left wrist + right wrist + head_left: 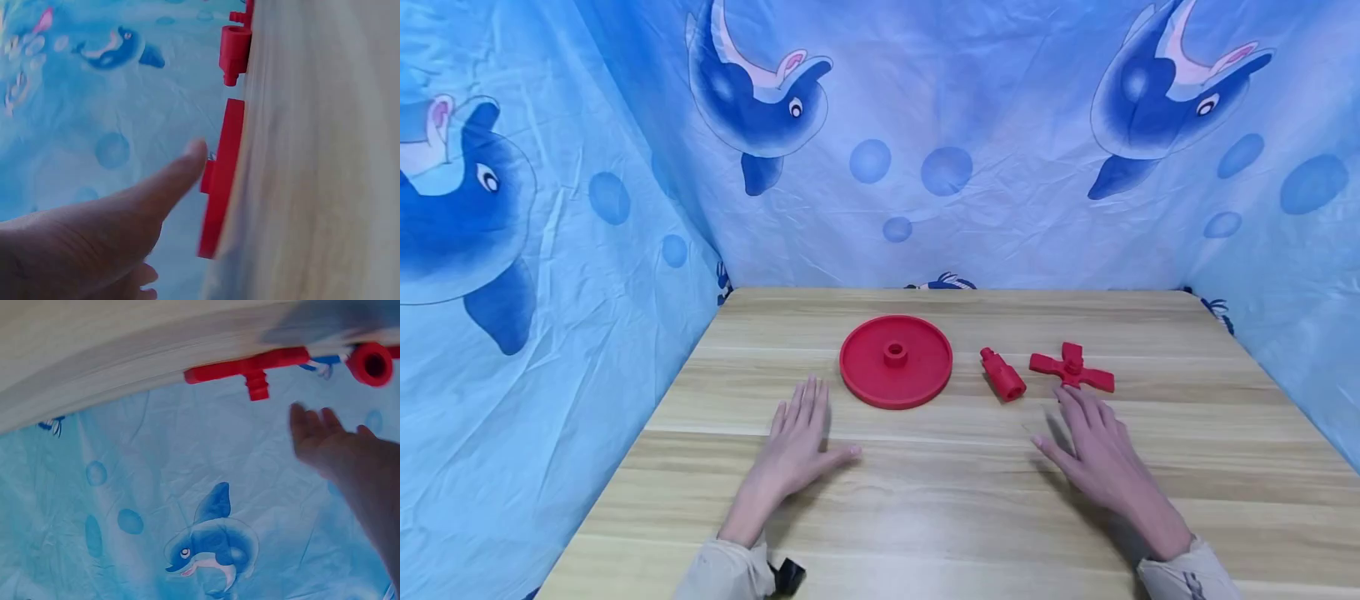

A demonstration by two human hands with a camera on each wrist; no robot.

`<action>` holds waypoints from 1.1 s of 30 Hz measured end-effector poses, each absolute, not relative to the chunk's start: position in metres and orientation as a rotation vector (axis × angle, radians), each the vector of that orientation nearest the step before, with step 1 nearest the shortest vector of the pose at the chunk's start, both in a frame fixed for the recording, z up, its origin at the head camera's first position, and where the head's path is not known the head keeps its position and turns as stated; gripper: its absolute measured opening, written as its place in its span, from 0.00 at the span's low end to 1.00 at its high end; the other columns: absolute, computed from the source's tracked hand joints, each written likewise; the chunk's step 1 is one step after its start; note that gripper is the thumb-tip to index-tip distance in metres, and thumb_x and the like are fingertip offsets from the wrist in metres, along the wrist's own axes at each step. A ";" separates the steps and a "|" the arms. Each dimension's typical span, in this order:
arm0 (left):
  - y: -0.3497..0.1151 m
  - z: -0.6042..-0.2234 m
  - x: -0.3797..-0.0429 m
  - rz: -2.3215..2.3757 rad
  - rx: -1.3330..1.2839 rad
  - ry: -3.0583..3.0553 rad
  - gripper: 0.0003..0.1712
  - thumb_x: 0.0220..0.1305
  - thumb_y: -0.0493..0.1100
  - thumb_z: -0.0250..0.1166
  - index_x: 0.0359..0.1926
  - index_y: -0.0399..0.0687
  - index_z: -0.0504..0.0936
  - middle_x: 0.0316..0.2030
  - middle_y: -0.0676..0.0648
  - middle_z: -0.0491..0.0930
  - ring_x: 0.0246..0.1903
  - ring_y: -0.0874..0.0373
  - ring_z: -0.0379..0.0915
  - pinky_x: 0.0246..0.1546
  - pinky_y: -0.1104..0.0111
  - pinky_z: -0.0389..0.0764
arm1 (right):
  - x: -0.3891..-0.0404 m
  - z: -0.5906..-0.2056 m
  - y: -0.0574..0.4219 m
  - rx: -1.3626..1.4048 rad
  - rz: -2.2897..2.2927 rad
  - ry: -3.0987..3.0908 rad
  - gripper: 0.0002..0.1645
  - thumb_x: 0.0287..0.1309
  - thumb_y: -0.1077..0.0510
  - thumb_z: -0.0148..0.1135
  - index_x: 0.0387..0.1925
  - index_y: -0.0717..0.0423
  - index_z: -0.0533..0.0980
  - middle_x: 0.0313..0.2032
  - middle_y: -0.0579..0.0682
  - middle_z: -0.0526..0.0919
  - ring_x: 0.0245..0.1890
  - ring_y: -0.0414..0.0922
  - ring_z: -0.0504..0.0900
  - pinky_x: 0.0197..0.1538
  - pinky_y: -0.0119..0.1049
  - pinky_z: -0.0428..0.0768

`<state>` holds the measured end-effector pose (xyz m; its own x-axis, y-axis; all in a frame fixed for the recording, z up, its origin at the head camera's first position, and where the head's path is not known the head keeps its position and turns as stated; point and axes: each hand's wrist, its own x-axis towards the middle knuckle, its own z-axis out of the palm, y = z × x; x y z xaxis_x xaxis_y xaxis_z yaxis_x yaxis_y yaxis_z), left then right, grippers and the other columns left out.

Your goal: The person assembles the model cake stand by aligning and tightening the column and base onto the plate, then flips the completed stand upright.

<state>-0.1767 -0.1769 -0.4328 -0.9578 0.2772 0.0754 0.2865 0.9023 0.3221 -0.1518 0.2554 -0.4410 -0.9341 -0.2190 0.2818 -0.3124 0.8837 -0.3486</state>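
- left hand [796, 450]: fingers straight and nearly side by side, thumb spread out to the right; the thumb hangs above the table [925, 500] in the left wrist view
- right hand [1099, 458]: fingers slightly bent and close together, thumb apart to the left; fingertips near the cross, with a gap between them in the right wrist view
- cross [1072, 365]: flat, knob up, its near arm partly hidden by those fingertips
- connector [1002, 375]: lying tilted on its side just left of the cross, narrow end far, socket end near
- disc [868, 379]: flat, hub up, left of the connector; its left rim is just beside the left fingertips, apart from them
- table: a broad stretch runs between the hands; a strip lies between disc and far edge
- cloth [880, 108]: blue, dolphin-printed, rising beyond the far edge and along both sides
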 end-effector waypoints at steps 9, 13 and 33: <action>-0.183 -0.452 -0.233 -0.944 -0.457 -2.966 0.68 0.62 0.68 0.71 0.81 0.33 0.44 0.80 0.34 0.45 0.79 0.39 0.41 0.76 0.46 0.46 | -0.179 -0.452 0.258 0.421 0.742 -2.731 0.46 0.65 0.46 0.71 0.72 0.67 0.62 0.62 0.68 0.72 0.64 0.66 0.67 0.64 0.71 0.63; -0.184 -0.459 -0.255 -1.052 -0.458 -2.955 0.71 0.58 0.70 0.72 0.82 0.38 0.43 0.81 0.38 0.44 0.79 0.41 0.40 0.76 0.45 0.47 | -0.190 -0.457 0.260 0.383 0.801 -2.737 0.47 0.62 0.47 0.74 0.71 0.66 0.63 0.61 0.68 0.73 0.62 0.65 0.70 0.63 0.71 0.67; -0.186 -0.462 -0.290 -1.228 -0.580 -2.897 0.71 0.48 0.71 0.79 0.84 0.57 0.49 0.79 0.49 0.55 0.77 0.48 0.51 0.71 0.43 0.62 | -0.223 -0.458 0.246 0.350 0.982 -2.767 0.51 0.58 0.44 0.76 0.74 0.60 0.62 0.59 0.62 0.77 0.57 0.60 0.77 0.58 0.64 0.78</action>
<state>-0.2903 -0.1855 -0.4620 -0.9326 0.3504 0.0863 0.3057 0.6400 0.7050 -0.2227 0.2457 -0.4585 -0.9552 -0.1584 0.2499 -0.2805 0.7536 -0.5944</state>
